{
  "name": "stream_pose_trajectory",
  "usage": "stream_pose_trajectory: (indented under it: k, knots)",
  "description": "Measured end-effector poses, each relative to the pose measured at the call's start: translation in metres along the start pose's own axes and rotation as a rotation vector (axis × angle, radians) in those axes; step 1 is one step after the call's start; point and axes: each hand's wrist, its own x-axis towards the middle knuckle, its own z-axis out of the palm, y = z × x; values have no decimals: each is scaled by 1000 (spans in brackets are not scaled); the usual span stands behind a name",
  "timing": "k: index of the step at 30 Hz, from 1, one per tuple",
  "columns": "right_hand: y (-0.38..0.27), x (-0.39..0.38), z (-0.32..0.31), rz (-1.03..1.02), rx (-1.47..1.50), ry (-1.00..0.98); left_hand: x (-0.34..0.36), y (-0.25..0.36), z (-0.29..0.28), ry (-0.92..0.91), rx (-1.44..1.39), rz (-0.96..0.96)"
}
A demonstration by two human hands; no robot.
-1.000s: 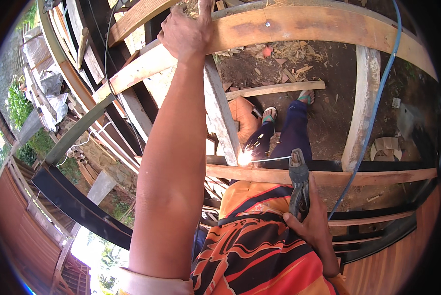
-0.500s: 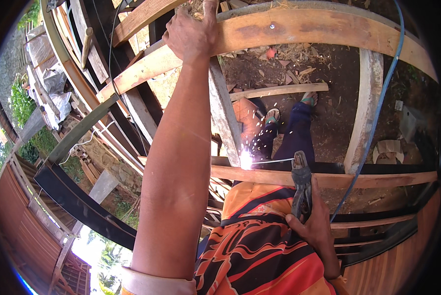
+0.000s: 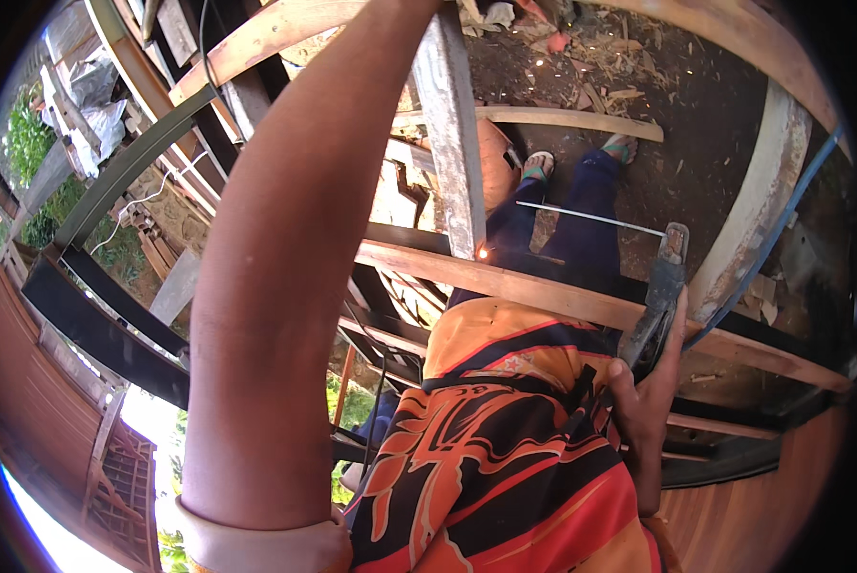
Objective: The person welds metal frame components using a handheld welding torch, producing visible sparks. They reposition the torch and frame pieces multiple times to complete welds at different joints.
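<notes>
- The right hand (image 3: 646, 382) is closed around the handle of a dark electrode holder (image 3: 655, 310), one finger stretched along its side, beyond the crossbar's right half.
- The holder grips one end of a thin pale rod (image 3: 591, 218); the rod's free tip is near the joint but apart from it.
- The left hand lies past the upper edge of view, so its grip cannot be told; only the left forearm (image 3: 285, 277) shows.
- A small orange spot (image 3: 483, 253) glows where the whitish post (image 3: 450, 134) meets the far edge of the brown crossbar (image 3: 505, 279).
- The joint seems at least partly welded, judging by that glow; no arc burns now.
- Whether the bead is complete cannot be told; much rod appears unused.
</notes>
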Motion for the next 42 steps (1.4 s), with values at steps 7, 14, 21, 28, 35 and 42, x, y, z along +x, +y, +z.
stream_pose_trajectory:
  k: [7, 14, 21, 28, 35, 42]
  knots:
    - [18, -4, 19, -199, -100, 77, 1, 1, -8, -2, -110, 38]
    - [1, -17, -19, -237, -391, 50, -21, -43, 18, 167, -388, 43]
    - [11, -28, -56, -226, -517, -1, -8, -34, 18, 114, -442, 321]
    - [-12, -44, -25, -183, -382, -44, -13, -39, 19, 124, -523, 311]
    - [28, -24, -16, -492, -708, 49, -14, -42, 22, 149, -386, 306]
    - [-34, -27, 24, -21, -39, 2, -2, -32, 4, -16, -72, 217]
